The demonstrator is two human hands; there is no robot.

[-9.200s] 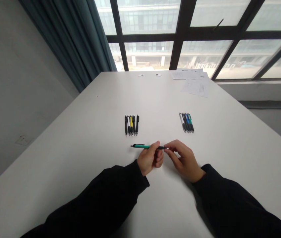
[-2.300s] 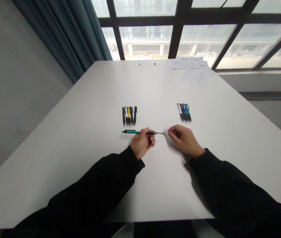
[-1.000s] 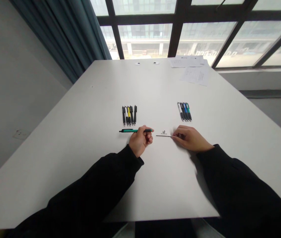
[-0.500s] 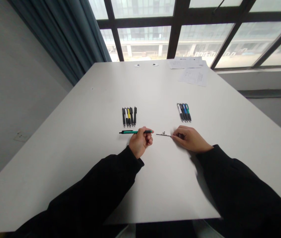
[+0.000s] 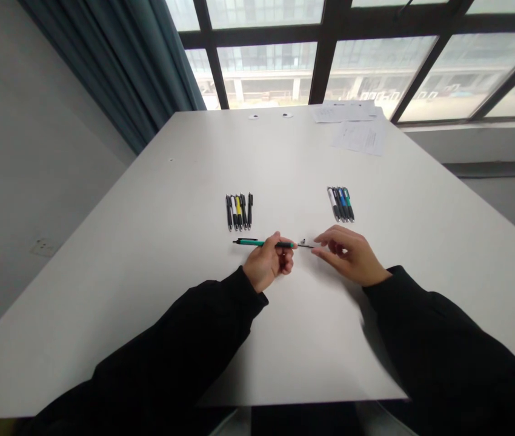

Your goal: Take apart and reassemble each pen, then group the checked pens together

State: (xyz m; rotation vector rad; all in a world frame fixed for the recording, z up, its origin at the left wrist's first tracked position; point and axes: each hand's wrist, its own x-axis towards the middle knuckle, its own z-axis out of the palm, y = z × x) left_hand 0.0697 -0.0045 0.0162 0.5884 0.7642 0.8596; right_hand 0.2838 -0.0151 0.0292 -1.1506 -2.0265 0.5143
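My left hand [image 5: 270, 267] is closed around a green and black pen barrel [image 5: 257, 243], held level just above the white table [image 5: 171, 254] with its open end pointing right. My right hand [image 5: 351, 255] pinches the right end of a thin black pen refill [image 5: 305, 246]. The refill's left end is right at the barrel's opening; I cannot tell whether it is inside. A tiny grey part [image 5: 302, 241] lies on the table just behind the refill.
A row of several pens [image 5: 239, 212], black, white and yellow, lies behind my left hand. A second row [image 5: 340, 204], with blue and green ones, lies behind my right hand. Loose papers [image 5: 357, 130] and two small round discs [image 5: 252, 117] sit at the far edge by the window.
The refill was drawn out of the barrel and lay on the table under my right fingertips. Now both hands have come closer, and the barrel's opening meets the refill's left end.
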